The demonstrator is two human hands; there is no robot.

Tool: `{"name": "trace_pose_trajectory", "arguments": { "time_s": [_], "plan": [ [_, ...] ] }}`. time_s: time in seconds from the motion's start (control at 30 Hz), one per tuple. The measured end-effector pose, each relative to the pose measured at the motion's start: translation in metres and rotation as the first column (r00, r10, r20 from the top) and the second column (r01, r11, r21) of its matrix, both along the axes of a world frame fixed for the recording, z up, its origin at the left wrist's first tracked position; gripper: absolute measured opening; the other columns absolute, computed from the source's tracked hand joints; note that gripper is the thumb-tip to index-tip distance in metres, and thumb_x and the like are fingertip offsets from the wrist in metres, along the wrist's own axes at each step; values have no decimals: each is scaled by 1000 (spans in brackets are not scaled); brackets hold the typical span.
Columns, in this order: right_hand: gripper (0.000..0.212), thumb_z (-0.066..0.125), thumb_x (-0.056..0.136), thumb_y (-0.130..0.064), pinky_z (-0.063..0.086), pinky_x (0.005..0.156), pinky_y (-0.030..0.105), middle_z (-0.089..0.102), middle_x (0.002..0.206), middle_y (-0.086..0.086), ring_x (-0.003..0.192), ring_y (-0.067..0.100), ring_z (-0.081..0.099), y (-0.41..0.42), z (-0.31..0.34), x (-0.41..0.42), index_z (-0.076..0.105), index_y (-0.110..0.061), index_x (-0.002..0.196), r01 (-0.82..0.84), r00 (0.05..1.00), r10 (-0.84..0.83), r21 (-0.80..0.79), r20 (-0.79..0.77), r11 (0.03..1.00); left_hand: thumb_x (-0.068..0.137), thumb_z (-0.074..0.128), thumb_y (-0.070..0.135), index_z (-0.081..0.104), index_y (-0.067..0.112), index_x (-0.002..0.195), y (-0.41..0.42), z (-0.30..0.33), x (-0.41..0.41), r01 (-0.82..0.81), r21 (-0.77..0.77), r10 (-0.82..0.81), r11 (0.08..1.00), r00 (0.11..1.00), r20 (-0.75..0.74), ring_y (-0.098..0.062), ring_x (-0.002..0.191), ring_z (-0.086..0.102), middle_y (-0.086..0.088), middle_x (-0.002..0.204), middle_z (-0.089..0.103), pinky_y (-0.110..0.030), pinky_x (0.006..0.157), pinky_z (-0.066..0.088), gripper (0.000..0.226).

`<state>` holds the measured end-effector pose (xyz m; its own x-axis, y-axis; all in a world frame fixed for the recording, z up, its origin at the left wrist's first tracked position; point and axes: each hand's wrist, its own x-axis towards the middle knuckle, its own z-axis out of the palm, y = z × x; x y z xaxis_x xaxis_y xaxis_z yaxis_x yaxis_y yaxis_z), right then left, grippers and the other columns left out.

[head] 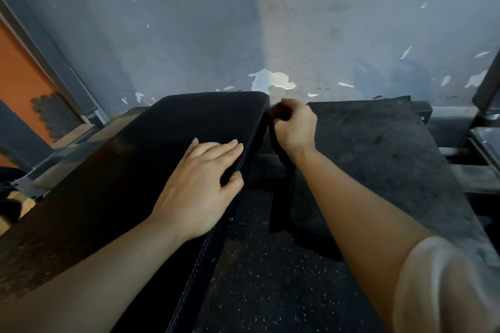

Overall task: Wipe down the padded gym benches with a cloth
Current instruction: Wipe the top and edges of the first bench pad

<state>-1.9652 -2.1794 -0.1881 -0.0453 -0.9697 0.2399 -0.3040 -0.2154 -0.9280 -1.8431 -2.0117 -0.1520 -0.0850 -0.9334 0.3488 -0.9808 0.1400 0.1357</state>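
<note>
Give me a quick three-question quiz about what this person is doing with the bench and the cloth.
1. True or false: the left hand lies flat on top of the black bench.
2. Which hand grips the dark cloth? A) left B) right C) both
3. Fill in: the cloth sits against the bench's ____ edge, near the peeling wall.

Key
1. True: its fingers are spread on the padding, thumb over the edge.
2. B: the right hand is closed round the cloth, whose tail hangs toward the speckled floor.
3. Right.
</note>
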Motion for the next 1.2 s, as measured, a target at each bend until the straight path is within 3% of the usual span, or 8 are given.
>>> {"name": "trace_pose_trajectory", "arguments": {
  "time_s": [0.13,0.23,0.37,0.57,0.8,0.9,0.97,1.2],
  "plan": [
    [37,60,78,4,46,97,29,65,114,9,106,23,61,35,-11,13,67,-9,112,-23,1000,23,-35,0,999,97,41,36,37,30,147,-1,-1,0,-6,-8,6,1000,1000,15,7,137,19,21,151,32,-6,107,-17,51],
    [36,58,76,7,48,94,29,65,109,5,102,19,61,48,-18,3,67,-14,104,-58,998,58,18,-7,998,98,41,36,35,30,148,0,0,0,-13,1,13,1000,1000,8,7,138,19,22,152,31,-6,107,-17,51],
    [29,62,81,5,41,88,18,59,111,2,100,13,55,41,-3,5,63,-13,104,-15,996,23,-83,92,996,96,39,38,36,31,148,-2,-2,1,-14,-1,14,1000,1000,11,7,138,19,22,151,31,-7,108,-16,53],
    [28,59,75,8,43,82,19,55,103,1,90,12,53,76,-27,11,56,-17,90,-81,984,88,-50,155,995,96,40,37,36,31,148,-1,-1,-1,-18,1,18,1000,1000,13,6,138,19,21,152,32,-10,110,-14,52],
    [29,61,84,1,44,100,29,58,115,0,106,13,56,55,-12,8,65,-15,109,-73,946,73,-11,317,997,96,41,37,38,30,147,-1,-1,0,-29,0,29,1000,1000,5,5,138,21,20,151,34,-9,109,-14,51],
    [27,62,79,3,49,96,40,65,105,2,99,15,61,84,-34,8,67,-21,90,-122,937,114,5,329,992,97,43,35,39,29,147,-1,-1,0,-37,-3,37,999,999,0,4,138,23,19,151,35,-10,110,-13,50],
    [28,62,76,5,52,91,39,67,100,-1,95,13,62,104,-48,-2,69,-21,84,-221,936,199,43,291,974,97,44,35,39,29,146,0,-1,0,-36,-2,36,999,999,-4,4,138,23,19,151,36,-10,110,-13,50],
    [39,62,84,1,41,102,19,63,120,-2,110,6,55,90,-19,5,65,-13,120,-86,964,101,-72,245,994,97,43,35,39,29,147,0,0,-2,-53,18,52,998,999,10,3,139,23,18,151,35,-12,111,-13,50]
  ]
}}
